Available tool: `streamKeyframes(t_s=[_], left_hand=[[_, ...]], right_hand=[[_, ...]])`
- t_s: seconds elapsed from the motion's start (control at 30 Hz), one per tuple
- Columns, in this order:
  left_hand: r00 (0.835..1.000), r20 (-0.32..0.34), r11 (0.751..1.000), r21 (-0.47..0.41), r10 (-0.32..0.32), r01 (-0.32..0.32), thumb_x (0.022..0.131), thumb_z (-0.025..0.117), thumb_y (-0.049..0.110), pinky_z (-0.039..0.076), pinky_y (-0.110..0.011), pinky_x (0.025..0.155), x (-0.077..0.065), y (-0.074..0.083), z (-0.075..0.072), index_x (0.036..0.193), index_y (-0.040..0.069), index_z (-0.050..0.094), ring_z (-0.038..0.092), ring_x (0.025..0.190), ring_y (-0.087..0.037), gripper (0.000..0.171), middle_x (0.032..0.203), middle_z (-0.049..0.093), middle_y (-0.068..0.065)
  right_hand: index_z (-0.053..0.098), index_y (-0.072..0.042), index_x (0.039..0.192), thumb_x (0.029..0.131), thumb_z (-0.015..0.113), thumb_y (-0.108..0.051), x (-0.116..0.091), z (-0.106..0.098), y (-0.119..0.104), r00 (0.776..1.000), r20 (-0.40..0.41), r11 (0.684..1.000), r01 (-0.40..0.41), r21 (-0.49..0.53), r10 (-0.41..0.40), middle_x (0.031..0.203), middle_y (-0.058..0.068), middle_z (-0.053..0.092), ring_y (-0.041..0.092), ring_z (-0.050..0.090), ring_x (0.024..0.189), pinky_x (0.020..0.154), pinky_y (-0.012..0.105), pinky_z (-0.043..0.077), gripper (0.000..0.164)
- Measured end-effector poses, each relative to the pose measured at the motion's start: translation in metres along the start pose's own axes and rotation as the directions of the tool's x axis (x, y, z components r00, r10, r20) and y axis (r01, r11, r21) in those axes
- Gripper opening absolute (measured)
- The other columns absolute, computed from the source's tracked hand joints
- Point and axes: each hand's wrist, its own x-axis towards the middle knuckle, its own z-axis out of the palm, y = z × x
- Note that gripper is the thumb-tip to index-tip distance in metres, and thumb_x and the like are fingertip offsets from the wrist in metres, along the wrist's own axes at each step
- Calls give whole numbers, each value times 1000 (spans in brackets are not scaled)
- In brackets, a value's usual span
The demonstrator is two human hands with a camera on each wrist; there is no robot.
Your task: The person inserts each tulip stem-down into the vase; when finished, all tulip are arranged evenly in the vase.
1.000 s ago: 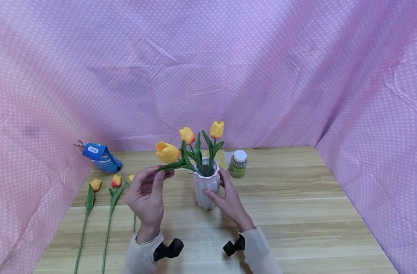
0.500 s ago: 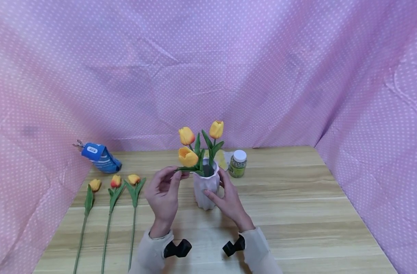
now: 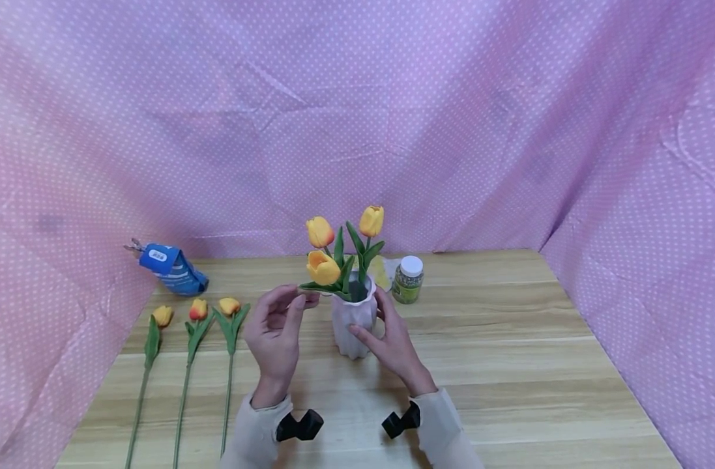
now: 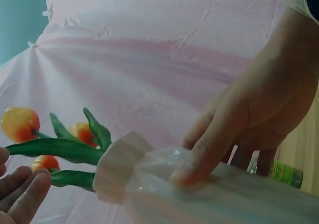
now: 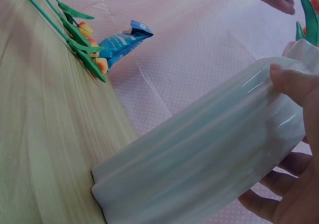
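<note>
A white fluted vase (image 3: 354, 329) stands upright on the table, holding three yellow-orange tulips with green leaves. My right hand (image 3: 395, 339) grips its right side near the top, thumb in front and fingers behind, as the vase (image 5: 199, 144) in the right wrist view also shows. Left of the rim, my left hand (image 3: 277, 335) has thumb and fingers apart, right by a leaf (image 3: 319, 287) of the nearest tulip (image 3: 323, 268). In the left wrist view the fingertips (image 4: 32, 194) lie close to that leaf; whether they touch it cannot be told.
Three loose tulips lie on the wooden table (image 3: 510, 365) at the left, including the nearest one (image 3: 229, 319). A blue bag (image 3: 175, 268) stands behind them. Right of the vase is a white-lidded jar (image 3: 408, 280), with a yellow-and-white item (image 3: 383, 270) behind the vase. Pink dotted cloth surrounds the table.
My left hand moved right toward the vase, bringing the nearest tulip in and more upright, then drew back slightly left from its leaf. My right hand keeps its grip on the vase.
</note>
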Motion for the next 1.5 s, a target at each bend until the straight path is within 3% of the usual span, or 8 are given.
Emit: streamKeyframes(t_s=[0.3, 0.7, 0.93, 1.03, 1.1, 1.3, 1.4, 1.5], left_hand=[[998, -65, 990, 141, -11, 21, 89, 56, -21, 64, -26, 76, 10, 7, -37, 103, -26, 56, 76, 84, -15, 14, 94, 77, -8], [971, -234, 993, 96, -45, 69, 88, 60, -19, 64, -26, 70, 25, 5, -103, 106, -20, 61, 76, 77, -19, 18, 89, 77, -15], [921, -339, 951, 167, -192, 260, 88, 67, -10, 63, -20, 65, 21, 2, -134, 105, -7, 66, 75, 70, -11, 17, 88, 75, -7], [870, -392, 888, 218, -301, 405, 88, 69, -7, 61, -17, 62, 17, 0, -144, 104, 0, 67, 73, 68, -7, 18, 86, 74, -2], [823, -421, 811, 276, -382, 517, 89, 70, -4, 61, -16, 60, 14, -1, -150, 104, 6, 67, 72, 65, -4, 19, 86, 72, 3], [671, -456, 464, 490, -585, 738, 92, 71, 9, 60, -14, 61, 6, -6, -169, 117, 11, 62, 67, 65, 6, 27, 85, 64, 21], [633, -448, 343, 570, -631, 746, 93, 71, 16, 61, -16, 62, 1, -9, -177, 129, 5, 58, 65, 66, 7, 39, 81, 60, 27], [615, -436, 279, 616, -657, 736, 94, 70, 19, 62, -18, 62, -4, -11, -184, 135, 1, 55, 65, 65, 6, 47, 82, 61, 23]], right_hand=[[26, -32, 156, 92, 74, -31, 1, 0, 2, 1000, 1, 1000, -12, 0, 12, 157, 0, 42, 28, 44, 145, 117, 58, 42, 80], [26, -31, 156, 91, 74, -32, 2, 0, 3, 1000, -3, 1000, -25, -6, 25, 158, 0, 41, 28, 43, 145, 117, 58, 42, 81], [27, -30, 156, 91, 74, -32, 1, 0, 2, 1000, -1, 1000, -12, 1, 12, 158, 1, 42, 28, 43, 145, 117, 57, 42, 80], [28, -30, 156, 91, 74, -32, 1, 0, 2, 1000, -2, 1000, -12, 2, 12, 157, 1, 42, 28, 43, 145, 117, 57, 42, 79], [28, -29, 156, 91, 74, -31, 1, 0, 2, 1000, -4, 1000, -8, 1, 8, 157, 2, 42, 28, 43, 145, 117, 57, 42, 80], [28, -28, 156, 91, 75, -32, 1, 0, 2, 1000, 1, 1000, -2, -4, 2, 157, 3, 42, 29, 43, 145, 117, 58, 42, 80], [28, -28, 156, 91, 74, -33, 1, 0, 2, 1000, 3, 1000, -4, -6, 4, 157, 2, 42, 29, 43, 145, 117, 58, 41, 79], [27, -30, 156, 91, 74, -34, 0, 0, 3, 1000, 3, 1000, -15, -5, 15, 157, 1, 42, 28, 43, 145, 117, 58, 41, 80]])
